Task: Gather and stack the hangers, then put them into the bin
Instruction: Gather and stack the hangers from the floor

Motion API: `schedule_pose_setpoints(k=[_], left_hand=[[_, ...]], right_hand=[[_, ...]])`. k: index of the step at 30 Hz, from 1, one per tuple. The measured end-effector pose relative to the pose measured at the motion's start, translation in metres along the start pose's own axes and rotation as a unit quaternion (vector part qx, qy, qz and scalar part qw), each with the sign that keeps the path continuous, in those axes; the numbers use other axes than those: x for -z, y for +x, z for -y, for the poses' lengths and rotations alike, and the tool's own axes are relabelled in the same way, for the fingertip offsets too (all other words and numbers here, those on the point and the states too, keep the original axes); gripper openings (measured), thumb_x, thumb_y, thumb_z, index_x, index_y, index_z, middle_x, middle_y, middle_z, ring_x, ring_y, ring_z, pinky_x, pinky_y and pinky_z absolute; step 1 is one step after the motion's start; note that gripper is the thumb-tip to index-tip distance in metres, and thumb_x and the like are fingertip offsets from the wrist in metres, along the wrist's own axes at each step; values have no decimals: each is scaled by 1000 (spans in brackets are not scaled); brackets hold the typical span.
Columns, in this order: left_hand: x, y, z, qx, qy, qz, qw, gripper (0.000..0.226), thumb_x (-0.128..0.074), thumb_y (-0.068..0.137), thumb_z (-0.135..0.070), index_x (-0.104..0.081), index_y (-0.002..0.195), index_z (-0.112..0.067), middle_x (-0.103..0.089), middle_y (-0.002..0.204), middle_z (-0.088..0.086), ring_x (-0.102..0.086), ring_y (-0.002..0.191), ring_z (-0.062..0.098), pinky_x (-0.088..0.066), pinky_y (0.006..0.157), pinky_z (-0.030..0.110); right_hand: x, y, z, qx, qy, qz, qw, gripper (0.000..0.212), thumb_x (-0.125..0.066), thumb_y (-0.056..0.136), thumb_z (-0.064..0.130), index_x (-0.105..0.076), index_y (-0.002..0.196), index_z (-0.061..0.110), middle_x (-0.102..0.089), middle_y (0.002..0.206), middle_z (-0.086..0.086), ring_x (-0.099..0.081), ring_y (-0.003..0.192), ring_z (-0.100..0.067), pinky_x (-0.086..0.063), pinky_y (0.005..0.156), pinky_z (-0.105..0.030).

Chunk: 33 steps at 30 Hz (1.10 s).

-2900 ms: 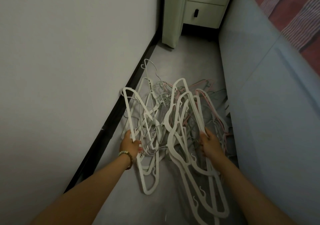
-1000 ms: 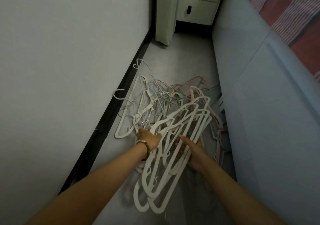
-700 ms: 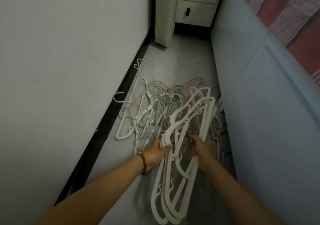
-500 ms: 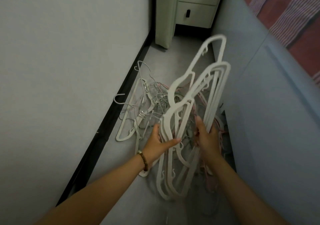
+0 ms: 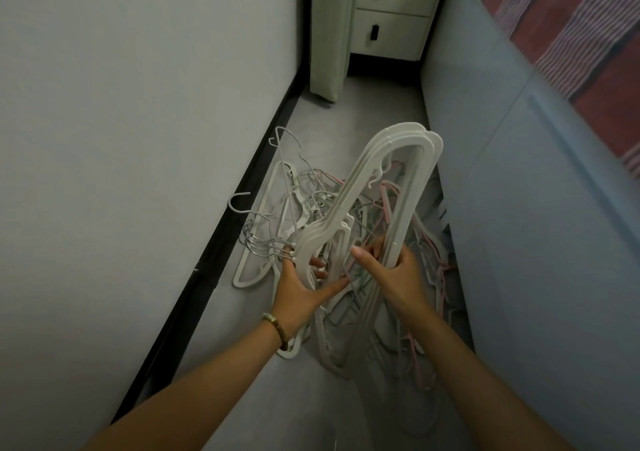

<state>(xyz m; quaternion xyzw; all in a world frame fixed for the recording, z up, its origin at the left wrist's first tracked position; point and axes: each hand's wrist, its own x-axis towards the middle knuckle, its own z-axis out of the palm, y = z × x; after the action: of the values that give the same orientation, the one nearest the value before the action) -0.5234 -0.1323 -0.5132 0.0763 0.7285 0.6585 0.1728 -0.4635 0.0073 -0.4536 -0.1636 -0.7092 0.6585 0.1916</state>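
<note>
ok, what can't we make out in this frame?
Head view:
- bin: out of frame; location unknown.
- floor pile: hanger count unreadable, tangled and dim; right edge lost in shadow by the bed base.
- stack of white hangers: lower ends merge with the pile behind the hands; count unclear.
- left hand grip: fingers mostly hidden behind the stack.
- right hand: fingertips hidden by the bars it grips.

no readable text, labels, brands, numbers or signs on any surface
</note>
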Motion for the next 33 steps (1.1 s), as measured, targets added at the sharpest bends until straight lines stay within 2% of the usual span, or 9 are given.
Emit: schedule_pose_setpoints(k=[5, 8, 10, 13, 19, 22, 26, 29, 33], left_hand=[[-2, 2, 3, -8, -13, -20, 1000, 73, -87, 61, -21, -43, 119, -17, -60, 110, 17, -59, 109, 32, -51, 95, 46], [-4, 8, 2, 5, -37, -2, 999, 76, -86, 61, -25, -41, 123, -20, -62, 111, 7, -62, 107, 20, -53, 92, 38], [-6, 16, -1, 24, -26, -3, 999, 80, -85, 58, -40, -42, 120, -18, -61, 105, 4, -62, 100, 19, -55, 87, 35], [-3, 31, -8, 77, -27, 36, 996, 85, -72, 62, -62, -38, 125, -16, -60, 118, 7, -61, 103, 17, -53, 90, 36], [14, 58, -19, 121, 54, 114, 985, 62, -13, 96, -53, -40, 138, -17, -51, 132, 6, -47, 123, 21, -33, 111, 38], [30, 70, 2, 178, 124, 5, 976, 62, -22, 97, -50, -27, 145, -12, -34, 148, 11, -36, 134, 27, -29, 109, 39], [34, 71, 29, 279, 90, 15, 956, 75, -32, 93, -56, -15, 148, -8, -31, 149, 18, -35, 134, 36, -30, 110, 45], [33, 76, 43, 254, 41, -6, 966, 53, -45, 94, -35, -37, 136, -4, -61, 111, 16, -61, 95, 29, -51, 85, 39], [21, 72, 33, 162, 27, 70, 984, 36, -39, 95, 4, -44, 123, -18, -55, 83, 4, -51, 67, 14, -49, 58, 22]], right_hand=[[2, 3, -5, -5, -3, 18, 1000, 28, -72, 74, 28, -52, 74, 9, -54, 72, -7, -58, 69, -10, -50, 68, -20], [-1, 0, -17, -56, 17, 62, 996, 44, -71, 76, 30, -54, 115, 35, -59, 117, 7, -61, 104, 0, -55, 84, -26], [-4, -5, -24, -89, 47, 108, 989, 59, -69, 81, 20, -42, 129, 43, -60, 124, 4, -60, 113, -6, -57, 81, -29], [-5, -5, -28, -138, 89, 137, 977, 56, -62, 88, 14, -39, 129, 46, -70, 112, 3, -67, 104, -16, -58, 73, -30], [6, 14, -38, -227, 154, 43, 961, 31, -43, 98, 32, -52, 127, 33, -69, 107, -11, -72, 80, -23, -59, 62, -31], [14, 21, -45, -259, 179, 10, 949, 30, -40, 98, 36, -52, 125, 29, -69, 102, -9, -73, 70, -20, -59, 56, -28], [21, 24, -54, -263, 176, -40, 948, 37, -40, 96, 40, -54, 122, 18, -70, 97, -7, -71, 74, -22, -58, 59, -30], [28, 25, -58, -254, 162, -65, 951, 41, -38, 97, 44, -54, 121, 16, -70, 99, -9, -69, 82, -26, -55, 67, -34], [32, 28, -58, -249, 151, -61, 955, 39, -34, 96, 48, -56, 112, 21, -71, 99, -7, -72, 75, -19, -57, 60, -30]])
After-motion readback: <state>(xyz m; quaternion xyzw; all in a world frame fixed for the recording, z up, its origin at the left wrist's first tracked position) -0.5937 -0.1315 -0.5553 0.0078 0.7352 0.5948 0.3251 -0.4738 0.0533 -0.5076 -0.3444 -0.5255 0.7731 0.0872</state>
